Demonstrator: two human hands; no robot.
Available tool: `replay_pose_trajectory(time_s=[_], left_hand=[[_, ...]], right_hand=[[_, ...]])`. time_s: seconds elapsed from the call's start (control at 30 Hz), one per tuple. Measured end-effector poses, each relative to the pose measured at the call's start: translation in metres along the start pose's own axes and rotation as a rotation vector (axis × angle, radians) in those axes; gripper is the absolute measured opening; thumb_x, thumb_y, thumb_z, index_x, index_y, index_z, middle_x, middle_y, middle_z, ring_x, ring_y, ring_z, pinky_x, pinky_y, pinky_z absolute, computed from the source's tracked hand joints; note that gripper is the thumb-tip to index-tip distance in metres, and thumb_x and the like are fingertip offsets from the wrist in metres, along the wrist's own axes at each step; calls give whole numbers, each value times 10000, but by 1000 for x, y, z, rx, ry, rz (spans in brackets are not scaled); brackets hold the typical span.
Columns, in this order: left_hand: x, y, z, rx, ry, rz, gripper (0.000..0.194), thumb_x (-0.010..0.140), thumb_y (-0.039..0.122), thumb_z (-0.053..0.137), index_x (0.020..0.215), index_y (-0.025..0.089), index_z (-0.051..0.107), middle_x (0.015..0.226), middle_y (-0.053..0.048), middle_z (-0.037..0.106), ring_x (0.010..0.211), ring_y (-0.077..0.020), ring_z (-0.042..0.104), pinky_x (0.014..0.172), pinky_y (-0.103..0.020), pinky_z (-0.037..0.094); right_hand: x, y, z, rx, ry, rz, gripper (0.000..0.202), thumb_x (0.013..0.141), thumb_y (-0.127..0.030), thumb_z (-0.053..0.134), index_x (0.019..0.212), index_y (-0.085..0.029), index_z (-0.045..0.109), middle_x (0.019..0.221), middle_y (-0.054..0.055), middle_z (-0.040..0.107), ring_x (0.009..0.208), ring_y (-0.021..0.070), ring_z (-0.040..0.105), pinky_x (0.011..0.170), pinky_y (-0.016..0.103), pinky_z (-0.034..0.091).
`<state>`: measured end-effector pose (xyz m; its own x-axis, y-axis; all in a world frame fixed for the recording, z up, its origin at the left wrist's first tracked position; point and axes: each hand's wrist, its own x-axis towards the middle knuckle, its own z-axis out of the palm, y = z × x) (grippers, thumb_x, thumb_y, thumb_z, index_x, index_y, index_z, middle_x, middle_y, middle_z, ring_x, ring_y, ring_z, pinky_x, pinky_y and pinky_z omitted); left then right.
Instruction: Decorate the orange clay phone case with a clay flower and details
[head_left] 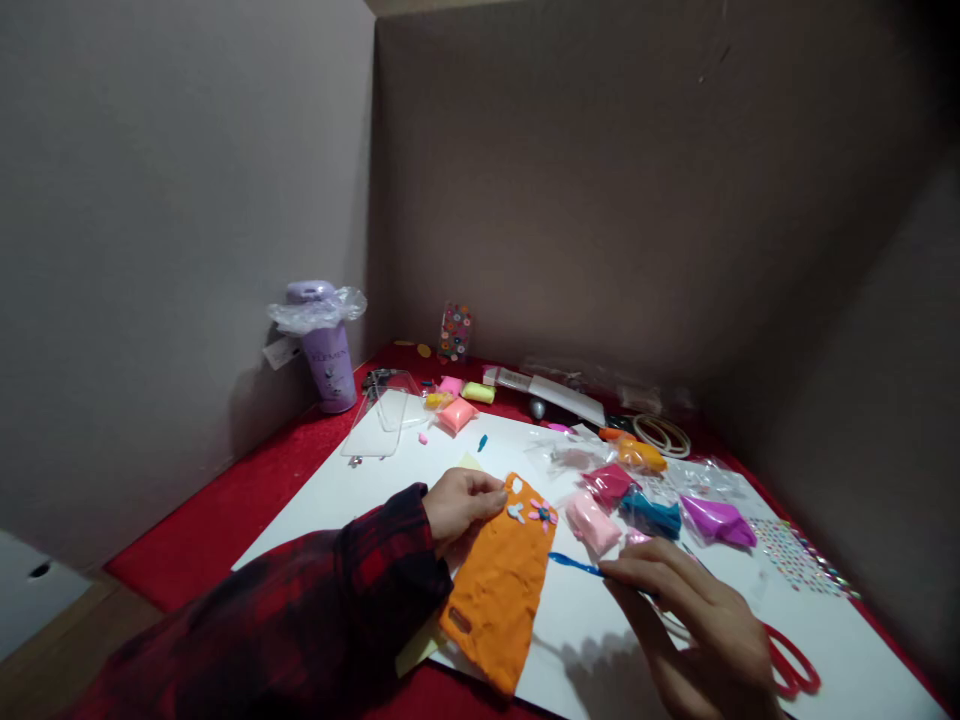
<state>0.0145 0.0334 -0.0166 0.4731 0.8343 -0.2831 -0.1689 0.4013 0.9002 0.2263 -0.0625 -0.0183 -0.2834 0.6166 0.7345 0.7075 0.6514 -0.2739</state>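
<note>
An orange clay-covered phone case point(501, 590) lies tilted over the front of the white board. Near its top are a pink clay flower point(543, 513) with a dark centre and a few pale blue clay petals point(516, 513). My left hand point(465, 505) grips the case's upper left edge between thumb and fingers. On the right, my right hand point(690, 610) pinches a blue plastic clay tool point(576, 564). The tool's flat tip is just beside the case's right edge, apart from the flower.
Packets of coloured clay, such as a teal packet point(651, 513) and a purple packet point(718, 521), lie right of the case. Red-handled scissors point(791, 662) and a rhinestone sheet point(799, 555) are at the right. A purple tumbler point(330, 365) and clear phone cases point(379, 420) stand or lie left.
</note>
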Motion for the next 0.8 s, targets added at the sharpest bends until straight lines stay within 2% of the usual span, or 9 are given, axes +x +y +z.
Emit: replay_pose_trajectory(time_s=[0.1,0.17,0.27,0.33,0.47,0.57,0.67,0.8], left_hand=[[6,-1,0,52,22,44,446,522,410,745,812,95,620,701,-53,638,653,-167,601,664,-299,447],[9,-4,-3,137,62,113,370,599,367,684,842,95,621,749,-64,637,697,-174,597,697,-313,445],[11,-6,-9,404,238,263,254,658,253,601,854,93,627,791,-70,618,715,-171,573,704,-313,435],[10,-4,-11,562,290,326,235,669,210,566,866,99,632,807,-69,608,714,-169,562,694,-311,430],[-4,12,-7,570,192,364,168,723,221,518,802,113,619,772,-57,616,744,-162,558,707,-288,420],[-21,32,1,553,148,423,167,760,261,504,752,119,591,713,-24,575,682,-124,508,653,-249,394],[-41,50,6,575,127,494,202,806,306,473,787,134,576,637,28,479,594,-85,418,576,-215,345],[-62,64,7,569,157,581,230,834,320,454,681,154,497,600,48,404,551,-67,356,523,-200,299]], right_hand=[[5,2,-2,-23,-121,-22,132,795,-93,516,860,-171,600,740,51,579,680,146,563,588,258,435],[6,4,-2,-105,-165,-18,116,816,-133,497,818,-178,604,701,44,570,657,142,551,583,253,411],[6,7,-1,-241,-189,28,155,844,-191,469,751,-180,593,672,41,560,622,132,533,559,238,379],[3,8,3,-282,-213,66,185,855,-200,447,726,-182,578,662,35,552,589,124,511,535,235,354],[-6,4,13,-255,-254,117,184,859,-178,412,759,-181,567,684,36,551,600,132,495,547,247,338],[-12,2,23,-274,-264,145,205,857,-150,391,743,-179,558,668,33,540,589,133,475,546,255,323],[-12,2,31,-351,-290,121,225,846,-129,383,702,-180,549,648,33,530,585,145,463,539,271,312],[1,-5,29,-413,-318,50,234,834,-124,386,692,-177,564,676,53,551,633,173,498,551,295,351]])
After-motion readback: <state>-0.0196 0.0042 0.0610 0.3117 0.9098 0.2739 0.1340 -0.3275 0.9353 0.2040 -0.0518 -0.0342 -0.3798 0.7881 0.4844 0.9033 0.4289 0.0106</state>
